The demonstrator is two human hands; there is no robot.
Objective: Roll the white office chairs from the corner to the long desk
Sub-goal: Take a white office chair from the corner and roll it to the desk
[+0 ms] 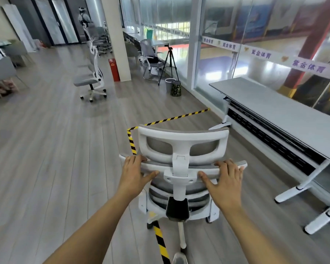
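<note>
Now I am gripping the white office chair [181, 139] at lower centre, left hand [134, 171] and right hand [226, 180] fingers [139, 159] curling over its back rail [205, 170]; the long worktop [274, 111] is stretching along the frame's right, nearer my right hand.

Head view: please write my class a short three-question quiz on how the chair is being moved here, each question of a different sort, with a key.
1. True or false: the left hand and the right hand both grip the top of the backrest of the chair.
2. On which side of the chair does the desk stand in this view? A. left B. right C. it is out of view
3. Fill in: the tape on the floor that runs under the chair is striped yellow and ____.
Key: 1 true; 2 B; 3 black.
</note>
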